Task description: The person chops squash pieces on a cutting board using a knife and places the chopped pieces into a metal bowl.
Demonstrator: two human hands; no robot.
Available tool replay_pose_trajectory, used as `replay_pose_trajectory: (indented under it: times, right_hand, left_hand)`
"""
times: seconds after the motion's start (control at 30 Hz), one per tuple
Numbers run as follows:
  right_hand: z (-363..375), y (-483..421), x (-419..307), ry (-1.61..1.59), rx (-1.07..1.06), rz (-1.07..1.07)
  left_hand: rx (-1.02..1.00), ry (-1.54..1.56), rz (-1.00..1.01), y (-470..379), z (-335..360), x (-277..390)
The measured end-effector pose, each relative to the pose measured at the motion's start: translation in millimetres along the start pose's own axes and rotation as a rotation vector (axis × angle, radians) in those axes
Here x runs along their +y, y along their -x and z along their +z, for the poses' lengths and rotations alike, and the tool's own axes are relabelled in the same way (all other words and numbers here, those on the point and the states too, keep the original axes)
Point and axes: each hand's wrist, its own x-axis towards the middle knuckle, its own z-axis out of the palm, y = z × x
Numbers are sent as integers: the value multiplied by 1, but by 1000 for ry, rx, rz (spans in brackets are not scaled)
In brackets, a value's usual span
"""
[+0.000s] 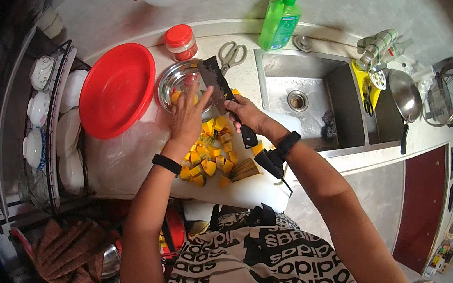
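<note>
My right hand (251, 114) grips the black handle of a cleaver (217, 81). The cleaver's dark, wet-looking blade is tilted over the right rim of a shiny metal bowl (163, 85). Over the front of that bowl, my left hand (187, 117) has its fingers spread, the fingertips close to the blade; whether they touch it I cannot tell. A few yellow pieces show in the bowl, partly hidden by the hand. Below both hands, cut pumpkin cubes (209, 167) lie heaped on a white cutting board (241, 196), with a larger pumpkin wedge (247, 170) at their right.
A red plastic basin (116, 90) stands left of the bowl. Behind are a red-lidded jar (180, 42), kitchen scissors (233, 55) and a green pump bottle (281, 21). The steel sink (276, 65) lies right, a wok (404, 95) beyond it. A dish rack (59, 121) borders the left.
</note>
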Motion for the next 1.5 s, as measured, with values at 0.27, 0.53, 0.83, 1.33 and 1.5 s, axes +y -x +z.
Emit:
replay_pose_trajectory:
  times: [0.27, 0.53, 0.83, 1.33, 1.5]
  right_hand:
    - [10, -2, -8, -40, -33, 30]
    - [-7, 23, -25, 162, -46, -119]
    - [-72, 125, 9, 121, 287, -110]
    - [-56, 216, 98, 196, 401, 102]
    - [-44, 213, 104, 495, 378, 4]
  left_hand:
    - [-179, -79, -277, 15, 19, -19]
    - [25, 212, 42, 15, -9, 15]
    - [-240, 565, 473, 27, 43, 86]
    - [-144, 538, 240, -3, 34, 61]
    - [64, 395, -25, -21, 19, -3]
